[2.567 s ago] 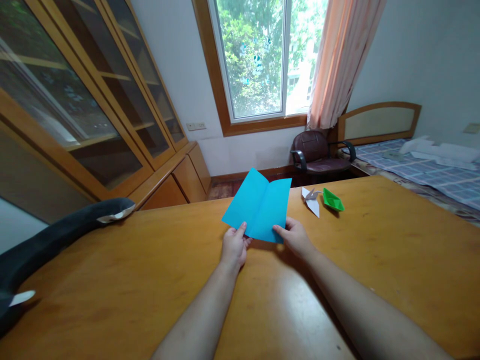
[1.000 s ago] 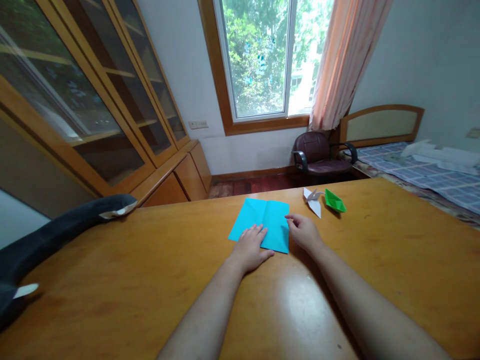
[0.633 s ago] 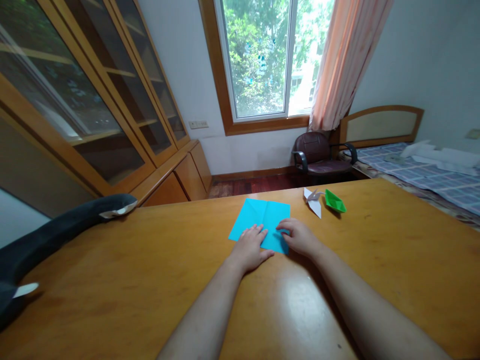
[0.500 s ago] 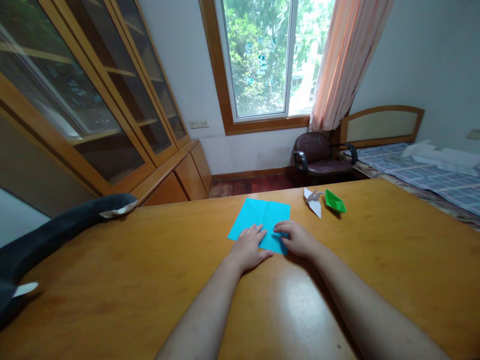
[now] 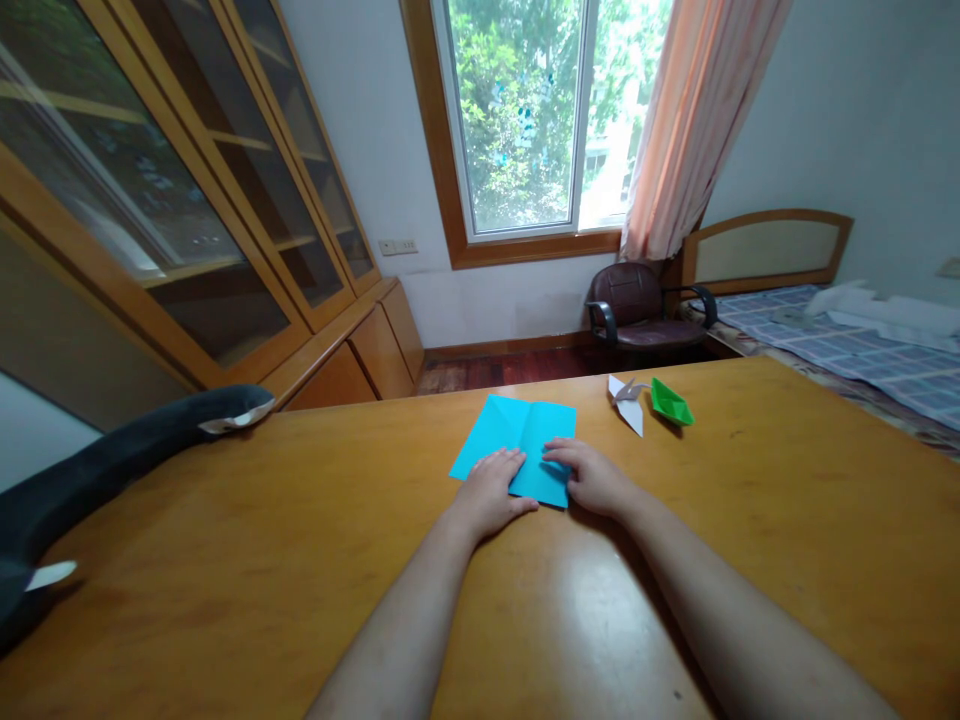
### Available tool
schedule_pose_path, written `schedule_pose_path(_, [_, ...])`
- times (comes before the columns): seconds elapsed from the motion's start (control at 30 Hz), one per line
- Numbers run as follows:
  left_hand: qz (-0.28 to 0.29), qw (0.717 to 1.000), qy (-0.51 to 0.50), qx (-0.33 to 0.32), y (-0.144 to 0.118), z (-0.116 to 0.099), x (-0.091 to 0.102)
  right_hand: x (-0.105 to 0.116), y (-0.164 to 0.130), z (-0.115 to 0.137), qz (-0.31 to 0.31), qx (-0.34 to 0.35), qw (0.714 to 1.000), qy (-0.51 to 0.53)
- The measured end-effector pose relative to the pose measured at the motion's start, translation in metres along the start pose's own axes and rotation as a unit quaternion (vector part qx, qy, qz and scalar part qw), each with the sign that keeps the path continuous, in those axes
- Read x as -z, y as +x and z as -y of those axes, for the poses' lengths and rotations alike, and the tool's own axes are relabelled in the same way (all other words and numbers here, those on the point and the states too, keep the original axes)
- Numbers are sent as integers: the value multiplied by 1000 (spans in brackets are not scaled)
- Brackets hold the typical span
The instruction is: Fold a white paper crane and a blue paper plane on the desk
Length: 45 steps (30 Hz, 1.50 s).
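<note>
Blue paper (image 5: 517, 426) lies on the counter (image 5: 300, 560), a crease running down its middle. The left hand (image 5: 489, 496) has its grip spread, fingers resting on the sheet and the thumb apart from them beside the near edge. The right hand (image 5: 598, 480) bends its fingers over the right edge; I cannot tell whether its grip pinches the paper, as the underside is hidden. Both forearms (image 5: 420, 605) are cut off below.
</note>
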State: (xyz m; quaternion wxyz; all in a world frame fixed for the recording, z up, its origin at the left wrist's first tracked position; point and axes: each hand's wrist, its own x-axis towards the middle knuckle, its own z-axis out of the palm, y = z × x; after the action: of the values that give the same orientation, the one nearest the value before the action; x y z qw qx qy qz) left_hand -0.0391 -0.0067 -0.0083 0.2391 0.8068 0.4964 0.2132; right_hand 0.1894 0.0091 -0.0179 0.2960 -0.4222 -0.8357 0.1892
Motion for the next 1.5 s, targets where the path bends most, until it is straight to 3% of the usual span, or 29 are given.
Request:
schedule_pose_path(0.27, [-4, 1000, 20, -7, 0, 1, 1, -5, 0, -11, 6, 9, 1000, -27])
schedule_pose_path(0.57, [35, 994, 103, -8, 0, 0, 3, 4, 3, -3, 40, 26, 996, -69])
schedule_pose_path(0.9, [57, 991, 113, -35, 1, -1, 3, 22, 4, 22, 75, 24, 994, -82])
schedule_pose_path(1.23, [96, 982, 121, -107, -3, -21, -2, 34, 6, 25, 91, -24, 990, -102])
schedule_pose_path(1.5, [80, 983, 129, -105, -2, -32, -7, 31, 7, 18, 73, -39, 992, -100])
